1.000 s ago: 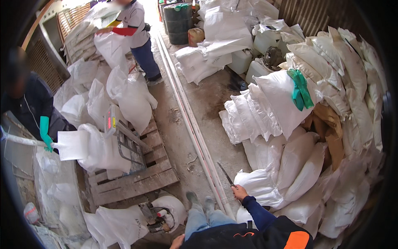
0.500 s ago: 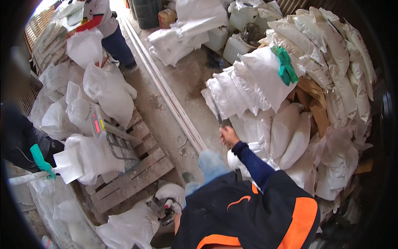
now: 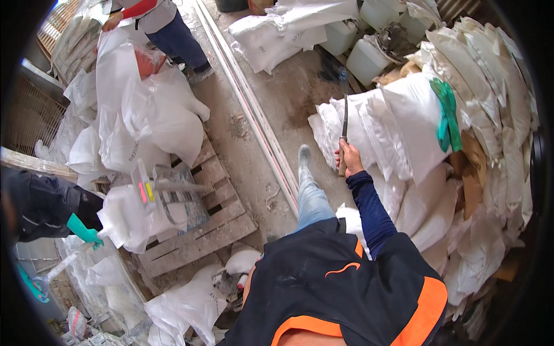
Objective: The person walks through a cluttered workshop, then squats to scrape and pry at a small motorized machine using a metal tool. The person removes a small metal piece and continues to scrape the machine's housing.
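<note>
My right hand (image 3: 350,158) is closed round the wooden handle of a long knife (image 3: 345,118). Its slim, slightly curved dark blade points away from me, in front of a stack of filled white sacks (image 3: 398,124) on the right. A pair of green rubber gloves (image 3: 445,115) lies on top of that stack. Of my left arm only a strip of bare skin (image 3: 251,278) shows beside my black and orange top; the hand itself is hidden. Close to it, a small machine (image 3: 229,284), partly covered and hard to make out, lies among white bags.
On the left, a wooden pallet (image 3: 199,230) carries white sacks and a scale with a lit display (image 3: 145,191). A person in green gloves (image 3: 85,229) works there; another person (image 3: 167,29) stands far left. Long pale pipes (image 3: 248,109) run along the floor. White jerrycans (image 3: 367,60) stand at the back.
My right hand has moved forward with the knife, and the blade now stands clearer of the sacks. One of my legs has stepped forward beside the pipes. The whole view has shifted.
</note>
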{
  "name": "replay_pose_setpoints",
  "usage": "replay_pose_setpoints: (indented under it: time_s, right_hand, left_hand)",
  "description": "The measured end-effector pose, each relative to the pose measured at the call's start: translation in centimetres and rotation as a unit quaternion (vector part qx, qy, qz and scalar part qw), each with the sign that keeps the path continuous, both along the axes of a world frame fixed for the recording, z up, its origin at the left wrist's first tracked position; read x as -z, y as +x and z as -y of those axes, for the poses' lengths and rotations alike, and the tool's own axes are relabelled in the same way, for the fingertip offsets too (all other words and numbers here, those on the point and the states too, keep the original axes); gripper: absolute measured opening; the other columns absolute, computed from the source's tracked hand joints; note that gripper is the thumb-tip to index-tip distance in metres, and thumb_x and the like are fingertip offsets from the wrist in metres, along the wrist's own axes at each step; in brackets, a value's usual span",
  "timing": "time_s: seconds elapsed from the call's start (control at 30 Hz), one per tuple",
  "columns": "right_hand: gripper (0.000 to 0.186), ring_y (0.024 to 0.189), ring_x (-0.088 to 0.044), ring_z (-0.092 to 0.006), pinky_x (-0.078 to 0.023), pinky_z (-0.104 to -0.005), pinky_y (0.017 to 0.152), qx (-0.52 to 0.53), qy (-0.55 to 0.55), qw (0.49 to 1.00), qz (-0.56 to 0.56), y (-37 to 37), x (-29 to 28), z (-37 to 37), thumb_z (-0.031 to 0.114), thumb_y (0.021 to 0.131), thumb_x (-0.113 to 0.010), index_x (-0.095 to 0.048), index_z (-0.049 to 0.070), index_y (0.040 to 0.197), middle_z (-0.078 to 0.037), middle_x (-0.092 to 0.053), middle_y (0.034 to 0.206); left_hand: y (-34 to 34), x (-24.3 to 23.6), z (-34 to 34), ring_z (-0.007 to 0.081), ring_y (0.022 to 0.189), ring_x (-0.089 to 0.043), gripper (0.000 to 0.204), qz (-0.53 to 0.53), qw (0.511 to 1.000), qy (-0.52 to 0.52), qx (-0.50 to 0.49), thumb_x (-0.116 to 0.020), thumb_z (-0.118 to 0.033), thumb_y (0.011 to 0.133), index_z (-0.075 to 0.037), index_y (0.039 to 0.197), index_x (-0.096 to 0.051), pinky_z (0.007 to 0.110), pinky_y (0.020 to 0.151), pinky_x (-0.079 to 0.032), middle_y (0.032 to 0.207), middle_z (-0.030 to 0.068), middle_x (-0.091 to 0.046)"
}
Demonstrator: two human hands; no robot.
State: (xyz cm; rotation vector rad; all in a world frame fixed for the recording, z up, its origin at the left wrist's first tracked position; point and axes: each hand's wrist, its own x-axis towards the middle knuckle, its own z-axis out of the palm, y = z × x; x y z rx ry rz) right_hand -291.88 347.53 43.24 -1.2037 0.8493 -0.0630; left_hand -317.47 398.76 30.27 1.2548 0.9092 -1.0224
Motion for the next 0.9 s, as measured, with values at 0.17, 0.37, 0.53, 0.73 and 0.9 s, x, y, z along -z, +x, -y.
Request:
replay_pose_setpoints:
  time_s: [0.17, 0.37, 0.53, 0.73, 0.9]
  right_hand:
    - [0.033, 0.053, -0.05, -0.0127, -0.044, -0.0296, 0.044, 0.032, 0.049, 0.998, -0.003, 12.8, 4.3, 7.4, 0.039, 0.09, -0.056, -0.05, 0.008, 0.095, -0.005, -0.054, 0.076]
    - [0.031, 0.055, -0.051, -0.0128, -0.044, -0.0284, 0.043, 0.053, 0.074, 0.996, 0.0, 24.7, 1.5, 14.6, 0.039, 0.09, -0.057, -0.049, 0.009, 0.095, -0.006, -0.053, 0.077]
    - [0.028, 0.055, -0.05, -0.0133, -0.044, -0.0287, 0.044, 0.079, 0.086, 0.993, 0.019, 32.2, -1.0, 16.7, 0.036, 0.09, -0.058, -0.049, 0.01, 0.096, -0.005, -0.053, 0.077]
    - [0.028, 0.057, -0.051, -0.013, -0.044, -0.0291, 0.046, 0.097, 0.108, 0.989, 0.01, 42.6, -0.1, 14.8, 0.038, 0.09, -0.058, -0.051, 0.012, 0.097, -0.004, -0.054, 0.079]
    - [0.029, 0.057, -0.051, -0.0132, -0.044, -0.0291, 0.048, 0.16, 0.125, 0.978, 0.053, 54.2, 0.4, 12.2, 0.039, 0.091, -0.057, -0.05, 0.011, 0.095, -0.004, -0.056, 0.076]
  left_hand:
    - [10.0, -0.4, 7.0, 0.0205, 0.116, -0.049, 0.064, -0.011, 0.999, 0.013, -0.032, -0.046, -0.049, 0.093, 0.002, 0.131, -0.045, 0.029, 0.098, -0.037, 0.129, 0.0124, -0.051]
    - [23.8, -2.9, 14.2, 0.0204, 0.116, -0.048, 0.064, 0.008, 0.999, 0.01, -0.044, -0.046, -0.049, 0.093, 0.003, 0.13, -0.046, 0.03, 0.097, -0.036, 0.128, 0.0122, -0.051]
    - [34.4, -2.9, 16.6, 0.0202, 0.116, -0.047, 0.063, 0.05, 0.999, 0.009, 0.004, -0.047, -0.048, 0.093, 0.004, 0.129, -0.047, 0.03, 0.097, -0.036, 0.128, 0.0121, -0.051]
    - [45.9, 1.0, 14.6, 0.03, 0.118, -0.047, 0.074, 0.166, 0.944, 0.108, 0.264, -0.046, -0.056, 0.09, 0.007, 0.128, -0.047, 0.035, 0.1, -0.034, 0.124, 0.0213, -0.052]
    - [59.8, 0.1, 12.4, 0.0295, 0.109, -0.053, 0.077, 0.148, 0.934, 0.193, 0.263, -0.053, -0.057, 0.086, 0.008, 0.126, -0.048, 0.037, 0.093, -0.04, 0.118, 0.0223, -0.056]
